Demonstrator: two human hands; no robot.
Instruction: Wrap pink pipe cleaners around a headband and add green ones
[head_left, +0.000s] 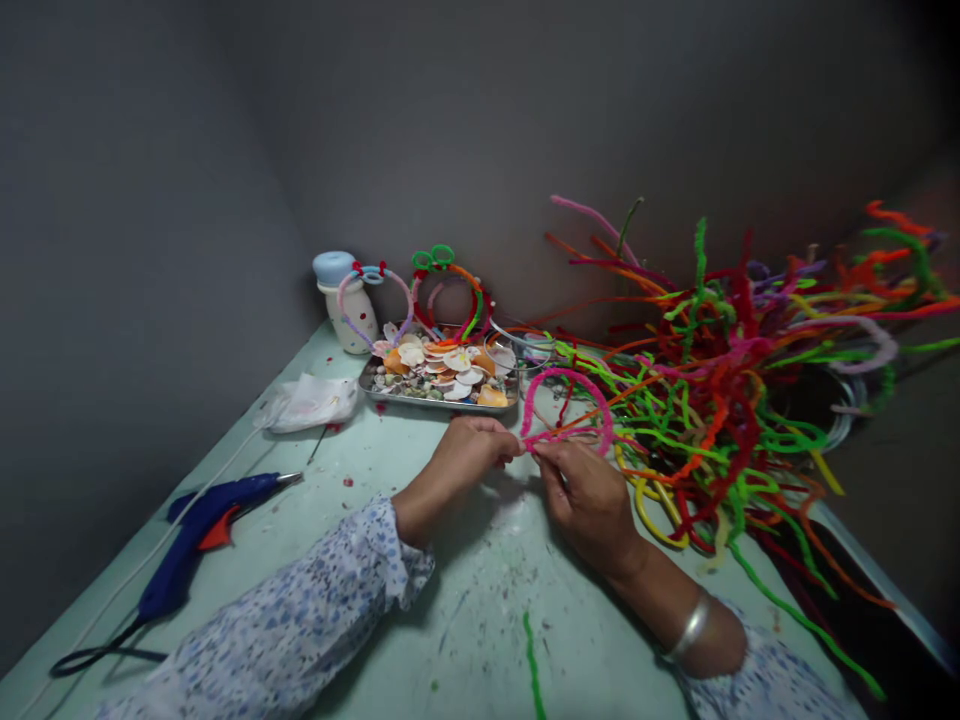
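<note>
Over the worktop (480, 620), pinching pink loop (561, 373) with left hand (472, 446) and right hand (591, 500), apparently fastening it, calling for firm twisting.

2 grey walls (450, 120) meet behind a stained, pale green tabletop (457, 640) in dim light.

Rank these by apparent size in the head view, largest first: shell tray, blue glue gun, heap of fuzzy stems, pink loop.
1. Heap of fuzzy stems
2. Blue glue gun and shell tray: unsure, since the gun lies nearer the camera
3. Pink loop
</note>
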